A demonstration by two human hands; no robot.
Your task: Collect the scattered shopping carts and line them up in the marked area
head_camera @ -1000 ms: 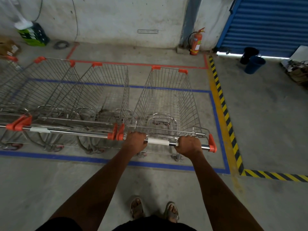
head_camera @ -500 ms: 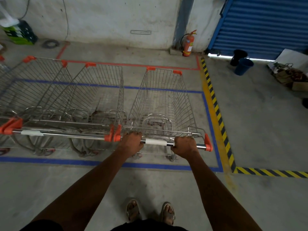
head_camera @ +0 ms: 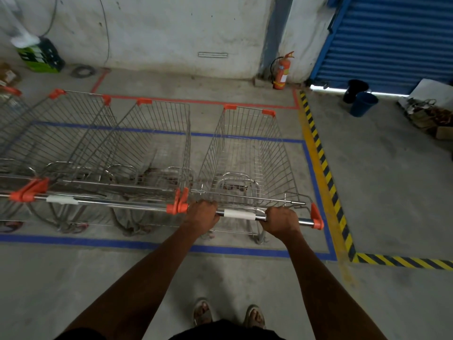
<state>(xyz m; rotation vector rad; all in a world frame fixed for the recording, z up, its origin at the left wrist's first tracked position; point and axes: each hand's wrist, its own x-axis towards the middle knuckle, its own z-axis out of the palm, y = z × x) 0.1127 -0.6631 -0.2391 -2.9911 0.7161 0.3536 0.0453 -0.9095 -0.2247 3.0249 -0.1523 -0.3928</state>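
— So, nearest to us, what do we have?

— Our two sandalled feet [head_camera: 228, 315] on the concrete floor [head_camera: 73, 285], and both arms reaching forward. Our left hand [head_camera: 203, 213] and right hand [head_camera: 282, 221] are each curled around the steel handle bar [head_camera: 241, 214] of the rightmost cart [head_camera: 247, 153], one on either side of a white label on the bar.

— Where does that cart sit?

— We see it inside the blue tape rectangle [head_camera: 245, 251], at its right end, handle toward us, basket pointing at the wall.

— And beside it?

— Just to its left stands a second cart [head_camera: 152, 143], its orange handle end touching ours, and further left a third cart [head_camera: 61, 133], all in one row.

— What hems us in?

— On the right, a yellow-and-black hazard stripe [head_camera: 323, 165] runs along the blue line. Beyond the baskets lies a red tape line [head_camera: 201, 101].

— Farther back?

— We make out a fire extinguisher [head_camera: 280, 72] against the grey wall [head_camera: 171, 28], a blue roller shutter [head_camera: 392, 38] with a blue bucket [head_camera: 362, 104] before it, and a green crate [head_camera: 40, 57] in the left corner.
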